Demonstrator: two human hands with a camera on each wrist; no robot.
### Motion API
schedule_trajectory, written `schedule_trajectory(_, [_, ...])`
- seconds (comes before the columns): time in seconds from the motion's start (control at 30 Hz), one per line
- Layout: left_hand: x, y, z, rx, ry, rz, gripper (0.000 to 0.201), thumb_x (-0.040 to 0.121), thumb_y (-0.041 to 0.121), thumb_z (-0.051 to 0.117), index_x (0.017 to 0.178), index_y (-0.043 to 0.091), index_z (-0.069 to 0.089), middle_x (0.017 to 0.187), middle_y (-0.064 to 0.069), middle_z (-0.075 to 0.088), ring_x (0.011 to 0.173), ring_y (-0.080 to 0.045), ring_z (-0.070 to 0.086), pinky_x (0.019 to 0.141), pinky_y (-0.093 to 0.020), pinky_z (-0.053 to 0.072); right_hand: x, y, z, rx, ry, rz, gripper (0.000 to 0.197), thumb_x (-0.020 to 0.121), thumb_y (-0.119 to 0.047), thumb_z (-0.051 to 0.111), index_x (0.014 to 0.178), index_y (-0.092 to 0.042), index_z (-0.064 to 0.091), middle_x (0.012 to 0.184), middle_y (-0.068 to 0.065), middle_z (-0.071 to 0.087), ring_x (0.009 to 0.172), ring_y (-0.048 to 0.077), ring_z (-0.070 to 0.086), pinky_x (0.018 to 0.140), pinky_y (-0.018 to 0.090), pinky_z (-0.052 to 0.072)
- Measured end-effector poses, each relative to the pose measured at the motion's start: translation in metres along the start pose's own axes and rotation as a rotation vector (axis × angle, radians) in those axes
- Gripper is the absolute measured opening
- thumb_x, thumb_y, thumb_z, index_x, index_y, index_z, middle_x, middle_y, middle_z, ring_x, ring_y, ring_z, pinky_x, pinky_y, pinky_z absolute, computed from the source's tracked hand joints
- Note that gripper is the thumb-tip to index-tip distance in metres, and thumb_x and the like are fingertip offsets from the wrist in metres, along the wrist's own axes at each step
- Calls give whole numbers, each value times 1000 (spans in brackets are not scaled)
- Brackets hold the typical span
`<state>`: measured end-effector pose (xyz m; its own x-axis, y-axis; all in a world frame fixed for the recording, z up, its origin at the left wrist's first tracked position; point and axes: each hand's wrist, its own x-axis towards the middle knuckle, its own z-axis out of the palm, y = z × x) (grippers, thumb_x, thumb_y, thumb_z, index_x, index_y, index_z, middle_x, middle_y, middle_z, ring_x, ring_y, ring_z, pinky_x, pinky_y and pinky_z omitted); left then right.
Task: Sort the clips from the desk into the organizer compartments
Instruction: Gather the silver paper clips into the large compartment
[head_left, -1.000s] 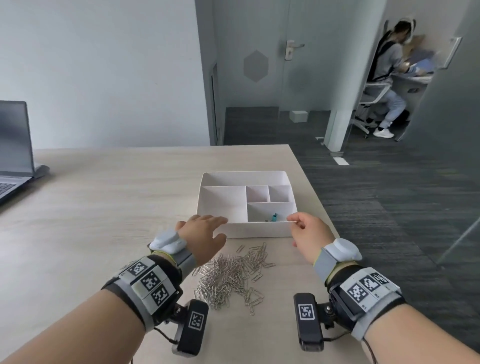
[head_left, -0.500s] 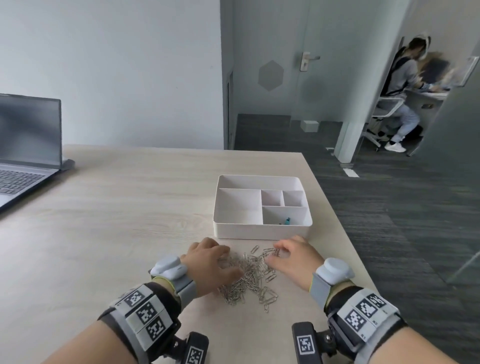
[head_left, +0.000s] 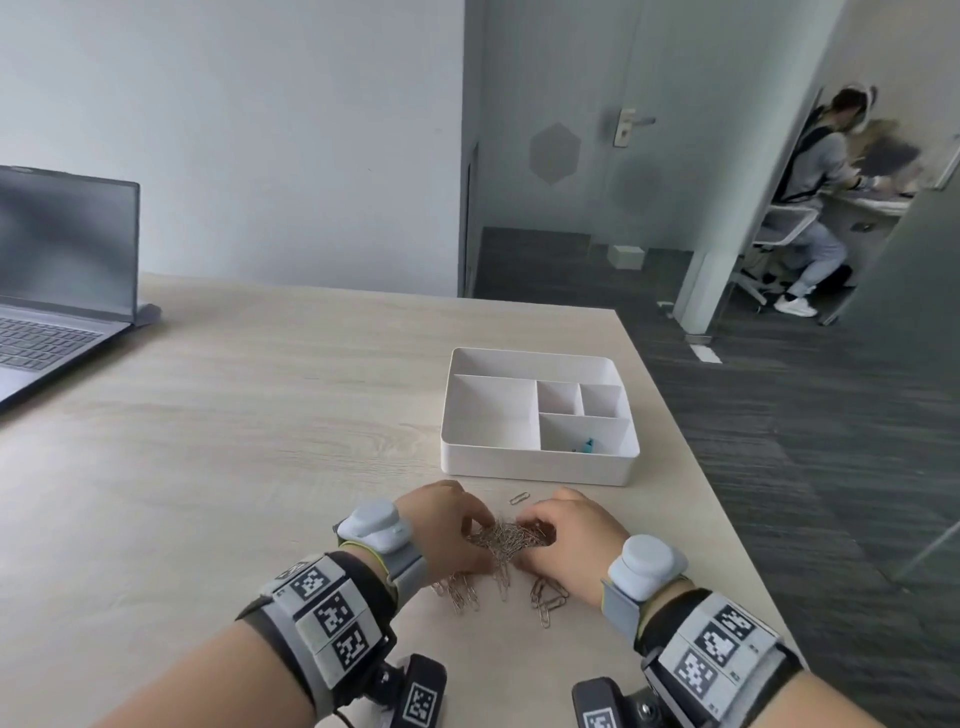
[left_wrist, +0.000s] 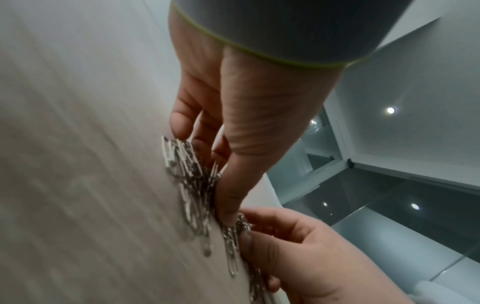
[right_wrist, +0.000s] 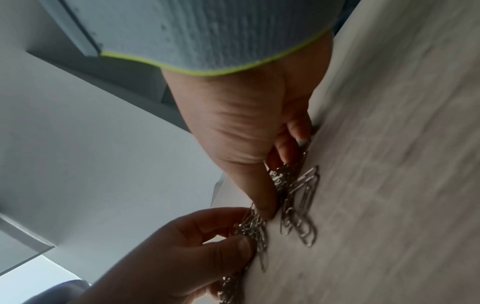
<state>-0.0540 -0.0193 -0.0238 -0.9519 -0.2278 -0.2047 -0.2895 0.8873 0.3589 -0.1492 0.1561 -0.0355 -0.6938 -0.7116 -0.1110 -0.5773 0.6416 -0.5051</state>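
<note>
A heap of silver paper clips (head_left: 506, 538) lies on the wooden desk, just in front of the white organizer (head_left: 535, 472). My left hand (head_left: 480, 525) and right hand (head_left: 524, 526) meet over the heap, fingers curled into it from both sides. In the left wrist view, the left hand (left_wrist: 221, 181) pinches the clips (left_wrist: 192, 181) against the desk. The right wrist view shows the right hand (right_wrist: 275, 185) bunching the clips (right_wrist: 298, 195). A small teal clip (head_left: 588, 445) sits in the organizer's near right compartment; the other compartments look bare.
One loose clip (head_left: 519, 499) lies between the hands and the organizer, and several more (head_left: 548, 597) trail toward me. An open laptop (head_left: 57, 291) stands at the far left. The desk's right edge (head_left: 675, 415) runs close beside the organizer. A person sits far off at the back right.
Both hands came back from the organizer's front wall to the heap, then closed in on it. The spread clips are now bunched between the fingers.
</note>
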Motion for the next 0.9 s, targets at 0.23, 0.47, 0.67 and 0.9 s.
schedule_trajectory(0.23, [2,-8,2,-116,68,-47,34,70,55,72,101,43,73,91,18,71,81,-3,64,74,-25,54,3,7,0,124,90,2,6,78,-32,73,83,-35,74,83,-16,66,82,3,61,75,17,46])
schedule_trajectory(0.47, [5,-8,-3,-263,111,-79,17,77,39,77,92,32,79,83,13,74,71,-7,66,67,-24,56,6,20,3,596,247,92,11,81,-15,77,78,-26,78,61,-11,68,49,6,56,54,23,51])
schedule_trajectory(0.67, [13,-4,-12,-476,157,-74,7,80,28,80,87,27,80,71,9,74,47,-11,64,57,-30,61,5,24,5,692,257,71,7,82,-11,76,85,-17,79,63,-2,66,52,12,53,51,22,50])
schedule_trajectory(0.9, [42,11,-55,-391,360,8,9,82,31,77,90,28,79,78,10,73,58,-8,62,60,-26,56,4,29,4,718,244,60,13,80,-14,78,79,-27,78,65,-5,68,52,8,55,54,20,48])
